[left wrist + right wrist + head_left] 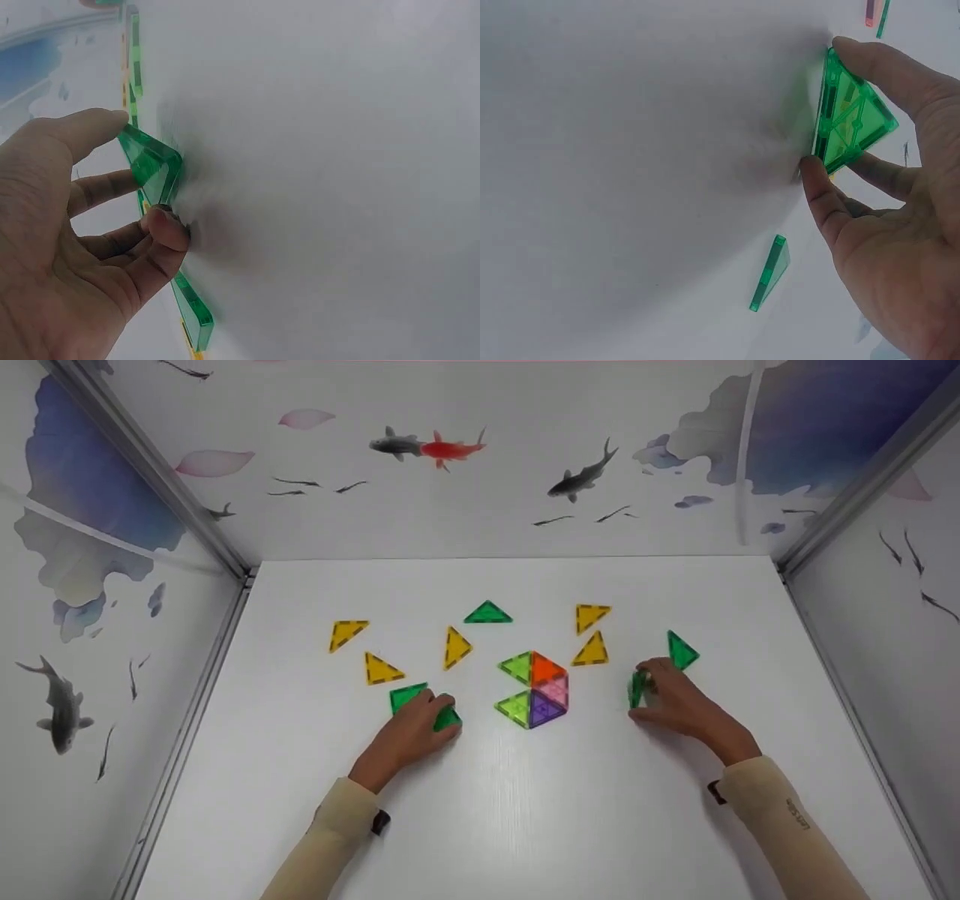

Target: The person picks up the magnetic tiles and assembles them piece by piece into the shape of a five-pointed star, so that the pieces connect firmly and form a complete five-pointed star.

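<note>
With thumb and fingers, my left hand (411, 729) pinches a green triangular magnetic tile (448, 718), which looks tilted off the table in the left wrist view (156, 166). Another green tile (403, 697) lies beside that hand, partly covered by its fingers. On the other side, my right hand (681, 697) grips a green triangular tile (855, 116) by its ends, standing it on its long edge. Just beyond the right fingers lies a further green triangle (681, 651). Between the hands, light green (517, 667), orange (546, 668), pink (555, 688) and purple (546, 709) triangles form a partial hexagon, open at the left.
Several yellow triangles (382, 669) are scattered left and right of the middle. One green triangle (487, 613) lies at the back. White table (510, 810) is enclosed by fish-printed panels (480, 510) at the back and sides.
</note>
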`<state>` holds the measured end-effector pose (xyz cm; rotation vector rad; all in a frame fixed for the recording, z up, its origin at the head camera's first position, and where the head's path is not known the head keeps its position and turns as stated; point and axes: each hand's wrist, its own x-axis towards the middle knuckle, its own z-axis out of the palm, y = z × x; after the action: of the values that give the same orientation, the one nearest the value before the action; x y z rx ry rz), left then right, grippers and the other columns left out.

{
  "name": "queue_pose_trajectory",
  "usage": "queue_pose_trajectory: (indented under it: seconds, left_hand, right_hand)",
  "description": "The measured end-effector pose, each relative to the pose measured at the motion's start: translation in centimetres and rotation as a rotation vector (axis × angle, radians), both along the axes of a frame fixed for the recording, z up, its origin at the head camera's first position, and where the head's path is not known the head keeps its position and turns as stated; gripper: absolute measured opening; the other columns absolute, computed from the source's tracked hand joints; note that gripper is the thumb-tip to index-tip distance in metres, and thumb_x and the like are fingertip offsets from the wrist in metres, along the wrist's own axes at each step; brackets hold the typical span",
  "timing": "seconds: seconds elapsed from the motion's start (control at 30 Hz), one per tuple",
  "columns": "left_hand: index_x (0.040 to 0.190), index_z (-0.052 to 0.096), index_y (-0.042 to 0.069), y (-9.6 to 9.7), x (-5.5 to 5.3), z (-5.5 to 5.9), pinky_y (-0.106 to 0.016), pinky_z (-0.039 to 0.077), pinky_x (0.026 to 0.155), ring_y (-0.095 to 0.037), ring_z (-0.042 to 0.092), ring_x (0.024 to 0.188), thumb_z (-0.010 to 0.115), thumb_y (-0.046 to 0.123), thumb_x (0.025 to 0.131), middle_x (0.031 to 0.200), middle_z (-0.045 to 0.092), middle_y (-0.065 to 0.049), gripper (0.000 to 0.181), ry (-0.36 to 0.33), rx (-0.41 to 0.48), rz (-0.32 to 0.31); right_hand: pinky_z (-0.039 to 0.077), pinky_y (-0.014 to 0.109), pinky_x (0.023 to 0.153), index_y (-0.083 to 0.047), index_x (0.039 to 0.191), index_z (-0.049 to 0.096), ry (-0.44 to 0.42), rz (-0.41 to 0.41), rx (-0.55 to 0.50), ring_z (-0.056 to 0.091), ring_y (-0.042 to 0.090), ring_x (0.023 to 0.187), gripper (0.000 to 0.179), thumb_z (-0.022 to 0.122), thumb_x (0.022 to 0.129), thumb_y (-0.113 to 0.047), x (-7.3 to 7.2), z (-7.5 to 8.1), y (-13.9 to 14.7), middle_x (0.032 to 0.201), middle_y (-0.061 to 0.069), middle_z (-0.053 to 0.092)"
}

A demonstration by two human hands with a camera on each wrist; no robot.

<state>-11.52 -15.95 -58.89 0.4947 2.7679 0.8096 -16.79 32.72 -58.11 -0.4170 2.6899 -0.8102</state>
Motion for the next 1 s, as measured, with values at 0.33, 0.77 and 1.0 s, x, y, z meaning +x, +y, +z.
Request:
queue_pose_trajectory:
  seconds: [0.33,0.77,1.0]
  left_hand:
    - [0.141,0.072,0.008,-1.0,-0.1,0.1,-0.046,0.058,0.097,-0.023,0.059,0.097,0.067,0.022,0.109,0.114,0.069,-0.011,0.035,-0.026,0.120,0.008]
    - [0.137,0.070,-0.004,-2.4,0.0,1.0,-0.037,0.058,0.081,-0.020,0.062,0.090,0.068,0.006,0.102,0.105,0.070,-0.008,0.037,-0.108,0.243,0.045]
    - [0.135,0.075,0.001,-2.0,0.5,0.8,-0.036,0.062,0.088,-0.021,0.066,0.099,0.069,0.001,0.101,0.114,0.075,-0.008,0.034,-0.105,0.371,0.103]
  right_hand:
    - [0.053,0.060,0.108,0.004,0.159,0.045,0.012,-0.052,-0.081,0.062,0.039,0.121,0.076,0.086,0.098,-0.016,0.4,-0.6,0.5,0.138,0.023,0.055]
    - [0.054,0.035,0.087,-0.004,0.152,0.057,0.051,-0.178,-0.158,0.060,0.033,0.104,0.049,0.071,0.105,-0.010,1.1,-0.5,0.5,0.120,0.023,0.070]
    - [0.050,0.016,0.081,-0.004,0.143,0.063,0.098,-0.250,-0.284,0.059,0.030,0.101,0.044,0.077,0.103,-0.013,1.9,-0.9,-1.1,0.122,0.019,0.073]
